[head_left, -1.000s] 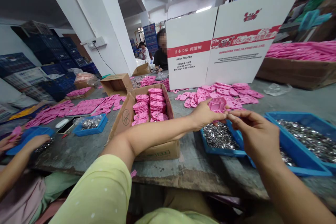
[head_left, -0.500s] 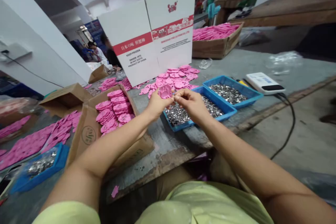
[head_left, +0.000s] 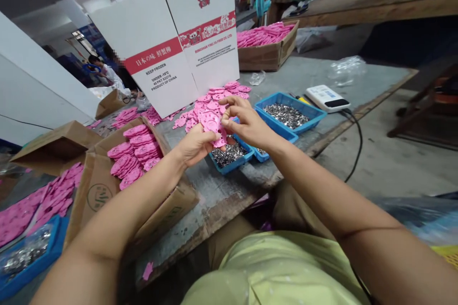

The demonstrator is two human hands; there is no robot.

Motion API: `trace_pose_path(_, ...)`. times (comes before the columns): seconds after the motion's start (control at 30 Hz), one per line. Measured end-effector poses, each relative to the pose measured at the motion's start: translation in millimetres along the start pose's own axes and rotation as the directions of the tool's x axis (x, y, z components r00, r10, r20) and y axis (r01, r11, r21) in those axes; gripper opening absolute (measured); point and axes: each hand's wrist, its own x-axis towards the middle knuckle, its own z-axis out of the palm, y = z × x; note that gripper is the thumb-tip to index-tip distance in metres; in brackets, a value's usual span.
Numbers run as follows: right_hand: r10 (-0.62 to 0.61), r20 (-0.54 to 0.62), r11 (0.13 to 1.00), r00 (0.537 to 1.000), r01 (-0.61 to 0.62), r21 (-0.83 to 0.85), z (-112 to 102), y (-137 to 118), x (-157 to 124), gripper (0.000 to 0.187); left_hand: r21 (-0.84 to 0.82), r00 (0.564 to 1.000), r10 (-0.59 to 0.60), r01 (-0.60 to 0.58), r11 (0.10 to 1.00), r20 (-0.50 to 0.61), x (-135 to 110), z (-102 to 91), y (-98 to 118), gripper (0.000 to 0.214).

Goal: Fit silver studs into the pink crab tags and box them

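Note:
A pink plastic piece (head_left: 212,125) with a moulded outline and holes is held up over the table. My left hand (head_left: 198,144) grips its lower edge, thumb on top and fingers beneath. At the piece's right side, my right hand (head_left: 244,121) has thumb and fingertips drawn together; whatever they hold is too small to make out. Below both hands stands a blue tray (head_left: 229,167) of small shiny metal parts, partly covered by the right hand. Behind the held piece lies a loose heap of similar pink pieces (head_left: 234,89).
To the left, a cardboard box (head_left: 80,200) contains stacked pink pieces. A white printed carton panel (head_left: 200,66) stands behind the heap. At right are another blue tray (head_left: 315,120) of metal parts and a white scale-like device (head_left: 326,97) with a cable. A pink-filled carton (head_left: 286,50) sits farther back.
The view has swung right, so the table things appear farther left. The pink piece has been tilted to show more of its face, and my right hand has risen along its side.

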Motion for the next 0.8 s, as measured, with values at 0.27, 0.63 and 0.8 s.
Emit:
trace_pose_path(0.27, -0.016, 0.205, 0.996, 0.979, 0.034, -0.084, -19, 1, 6, 0.016, 0.068, 1.000, 0.024, -0.024, 0.997, 0.008, 0, -2.1, -4, 0.043)
trace_pose_path(0.63, 0.085, 0.311, 0.991, 0.947, -0.047, -0.125, -25, -9, 9, 0.010, 0.081, 0.996, 0.039, -0.045, 0.996, 0.074, 4, -6.7, -8, 0.046)
trace_pose_path(0.8, 0.098, 0.341, 0.984, 0.935, -0.039, -0.176, -26, -11, 11, 0.008, 0.091, 0.994, 0.044, -0.053, 0.994, 0.096, 4, -6.5, -8, 0.046)
